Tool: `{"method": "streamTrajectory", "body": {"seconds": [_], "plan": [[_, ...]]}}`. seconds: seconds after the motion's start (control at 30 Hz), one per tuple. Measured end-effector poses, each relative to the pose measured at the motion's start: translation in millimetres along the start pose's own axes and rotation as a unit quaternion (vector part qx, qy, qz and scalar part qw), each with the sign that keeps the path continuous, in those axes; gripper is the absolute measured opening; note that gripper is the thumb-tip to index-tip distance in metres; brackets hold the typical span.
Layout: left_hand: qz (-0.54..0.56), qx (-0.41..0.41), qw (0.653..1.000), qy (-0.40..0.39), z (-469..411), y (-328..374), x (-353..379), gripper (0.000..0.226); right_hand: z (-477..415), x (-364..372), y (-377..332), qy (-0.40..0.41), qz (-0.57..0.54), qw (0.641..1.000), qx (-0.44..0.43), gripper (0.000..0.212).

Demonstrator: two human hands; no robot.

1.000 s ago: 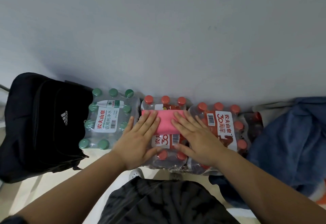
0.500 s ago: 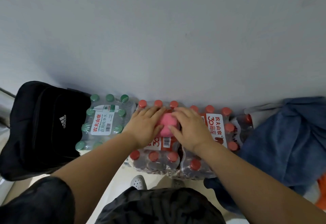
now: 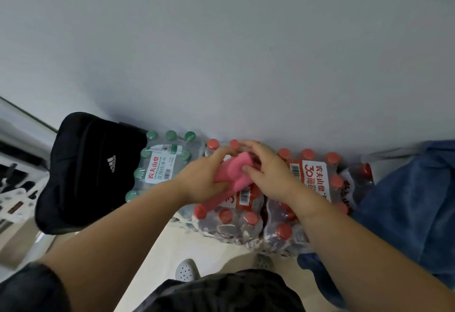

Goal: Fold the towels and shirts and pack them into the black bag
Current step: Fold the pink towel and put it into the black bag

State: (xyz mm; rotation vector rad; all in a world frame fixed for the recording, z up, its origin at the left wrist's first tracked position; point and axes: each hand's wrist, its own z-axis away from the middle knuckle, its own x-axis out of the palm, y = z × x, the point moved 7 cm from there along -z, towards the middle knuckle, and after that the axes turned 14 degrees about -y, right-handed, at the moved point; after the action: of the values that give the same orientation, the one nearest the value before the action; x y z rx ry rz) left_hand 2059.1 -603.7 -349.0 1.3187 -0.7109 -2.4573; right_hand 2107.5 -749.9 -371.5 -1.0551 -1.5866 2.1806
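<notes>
Now folded, pink towel (image 3: 236, 167) pinched by left grip (image 3: 202, 180) and right grip (image 3: 268, 172); next, likely a carry left to the black bag (image 3: 83, 183)

A shrink-wrapped pack of green-capped water bottles (image 3: 160, 166) stands against the pale grey wall (image 3: 221, 53), with white labels printed in red and green. Just beside it on the right sit two wrapped packs of red-capped bottles (image 3: 231, 220), side by side and touching, the right-hand pack (image 3: 312, 171) showing a red and white label with a barcode, and one more red-capped bottle (image 3: 365, 172) stands past it. On the cream floor (image 3: 157, 250) below are the toes of two white perforated shoes (image 3: 186, 270), and blurred dark and white clutter (image 3: 17, 196) lies at the far left edge.
</notes>
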Motion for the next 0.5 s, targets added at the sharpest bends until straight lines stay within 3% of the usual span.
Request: {"method": "streamTrajectory", "body": {"seconds": [0.1,0.2,0.33,0.5], "plan": [[0.131,0.029,0.991,-0.001,23.5,0.9,-15.8,0.062,-2.4,-0.6,-22.5,0.016,-0.117,0.993,-0.017,0.057],[0.182,0.061,0.981,0.008,47.5,-6.9,-30.4,0.063,-9.2,4.8,-49.3,0.032,-0.171,0.984,-0.034,0.05],[0.249,0.112,0.962,0.008,87.3,-29.7,-43.3,0.06,-25.3,31.4,-89.7,0.065,-0.185,0.979,-0.049,0.036],[0.306,0.132,0.942,0.044,152.3,-91.1,-68.5,0.04,-61.5,92.4,-147.6,0.072,-0.147,0.985,-0.061,0.02]]}}
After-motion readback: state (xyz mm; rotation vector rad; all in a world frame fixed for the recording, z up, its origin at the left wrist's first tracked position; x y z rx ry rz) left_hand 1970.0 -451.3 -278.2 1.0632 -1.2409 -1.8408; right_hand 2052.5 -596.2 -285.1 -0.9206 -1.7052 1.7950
